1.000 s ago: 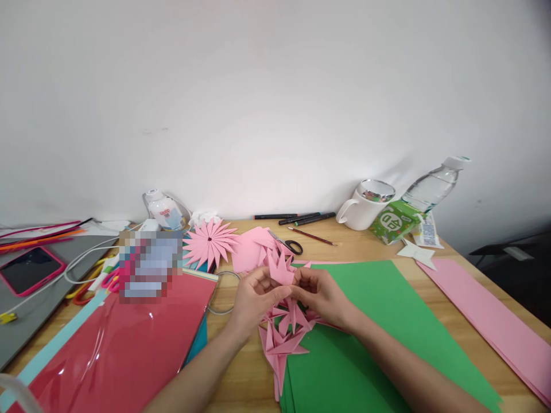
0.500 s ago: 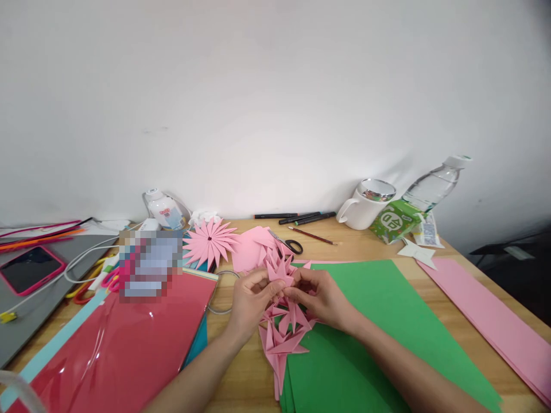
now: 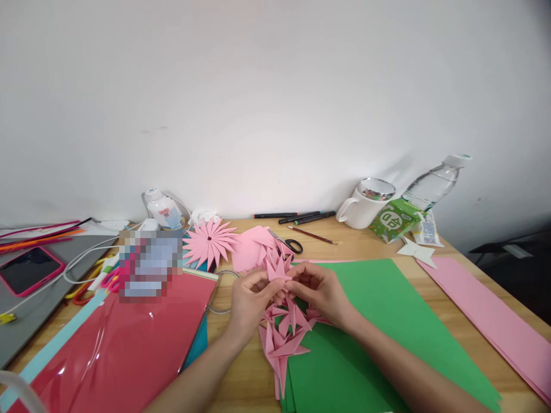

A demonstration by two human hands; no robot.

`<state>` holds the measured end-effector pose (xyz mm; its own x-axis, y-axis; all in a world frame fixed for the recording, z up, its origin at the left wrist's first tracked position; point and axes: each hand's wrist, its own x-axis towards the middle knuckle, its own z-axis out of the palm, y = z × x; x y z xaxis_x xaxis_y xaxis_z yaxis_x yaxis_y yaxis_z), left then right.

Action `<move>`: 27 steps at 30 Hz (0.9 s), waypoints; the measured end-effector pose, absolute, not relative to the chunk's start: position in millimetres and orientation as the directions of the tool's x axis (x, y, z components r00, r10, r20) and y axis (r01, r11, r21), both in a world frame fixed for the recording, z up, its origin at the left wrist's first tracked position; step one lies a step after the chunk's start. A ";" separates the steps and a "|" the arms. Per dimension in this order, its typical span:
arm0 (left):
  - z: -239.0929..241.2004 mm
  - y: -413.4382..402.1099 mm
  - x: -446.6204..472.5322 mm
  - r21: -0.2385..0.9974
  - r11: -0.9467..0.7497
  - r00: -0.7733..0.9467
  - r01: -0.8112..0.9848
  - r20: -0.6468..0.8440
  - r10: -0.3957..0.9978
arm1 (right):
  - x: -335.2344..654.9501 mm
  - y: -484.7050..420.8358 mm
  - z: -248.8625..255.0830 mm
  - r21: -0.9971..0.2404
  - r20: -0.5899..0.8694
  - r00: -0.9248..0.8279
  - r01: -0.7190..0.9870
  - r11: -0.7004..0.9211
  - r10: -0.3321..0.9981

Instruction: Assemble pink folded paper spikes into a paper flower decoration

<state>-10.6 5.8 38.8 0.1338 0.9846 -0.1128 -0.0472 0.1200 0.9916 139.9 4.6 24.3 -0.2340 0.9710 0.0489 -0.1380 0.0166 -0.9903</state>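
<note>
My left hand (image 3: 248,302) and my right hand (image 3: 322,291) meet over the middle of the wooden table (image 3: 357,246), fingers pinched on a small folded pink paper piece (image 3: 278,268) with pointed tips. Under the hands lies a heap of similar folded pink pieces (image 3: 282,338), partly on a stack of green paper sheets (image 3: 387,321). A finished pink paper flower (image 3: 209,241) lies behind my left hand, beside loose pink sheets (image 3: 252,249).
Red glossy sheets (image 3: 116,350) lie at left, with a pink-cased phone (image 3: 28,269) on a grey laptop. Black scissors (image 3: 293,245), markers (image 3: 307,218), a pencil, a white mug (image 3: 365,205), a green packet (image 3: 394,219), a water bottle (image 3: 433,184) and pink strips (image 3: 491,315) lie behind and at right.
The fingers of both hands have shifted slightly on the pink piece, which has turned a little and sits lower. My right hand moved slightly up and left.
</note>
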 end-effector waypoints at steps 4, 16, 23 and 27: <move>35.8 6.4 -10.7 0.997 0.066 0.131 -0.039 -0.060 0.990 | 141.4 4.6 25.2 -0.995 0.093 -0.175 -0.054 0.085 0.980; 32.3 2.9 -17.8 0.878 -0.459 0.112 0.134 0.447 0.888 | 142.6 0.2 30.8 -0.696 0.647 -0.162 0.272 0.665 0.745; 40.2 2.1 -15.5 0.854 -0.455 0.147 0.251 0.431 0.890 | 140.1 0.9 26.6 -0.826 0.514 -0.122 0.197 0.528 0.849; 46.6 -0.5 -11.8 0.925 -0.291 0.134 0.246 0.265 0.955 | 139.1 1.7 22.6 -0.974 0.225 -0.204 -0.065 0.216 0.953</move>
<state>-11.8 -0.5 46.6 0.1336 0.9550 0.2648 0.2463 -0.2909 0.9245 139.1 1.7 22.6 -0.2044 0.9527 0.2251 -0.0647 0.2163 -0.9742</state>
